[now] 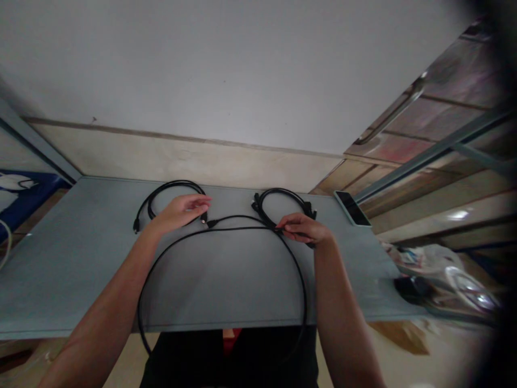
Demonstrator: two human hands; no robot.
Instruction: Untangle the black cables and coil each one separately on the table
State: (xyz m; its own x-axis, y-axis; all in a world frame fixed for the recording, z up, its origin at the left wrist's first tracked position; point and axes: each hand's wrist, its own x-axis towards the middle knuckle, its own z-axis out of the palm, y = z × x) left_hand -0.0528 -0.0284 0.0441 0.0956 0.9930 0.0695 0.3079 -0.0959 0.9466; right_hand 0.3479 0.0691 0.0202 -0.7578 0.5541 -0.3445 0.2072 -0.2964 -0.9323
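Head view: the grey surface (pixel 68 269) spans the scene, with a phone (pixel 353 208) lying at its far right, away from the work. Two black cable coils sit well apart along the far side, the left coil (pixel 169 184) and the right coil (pixel 280 190), which keeps them from tangling. A long black cable (pixel 304 291) loops nearer me and droops over the near edge. My right hand (pixel 302 227) pinches it between thumb and fingers, seemingly holding that strand taut. My left hand (pixel 180 212) sits over the left coil, fingers loosely apart beside a plug (pixel 204 217); I cannot tell whether it grips anything.

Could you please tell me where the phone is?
In the head view, the phone lies at the far right corner of the grey table, beyond the right hand and coiled black cable.
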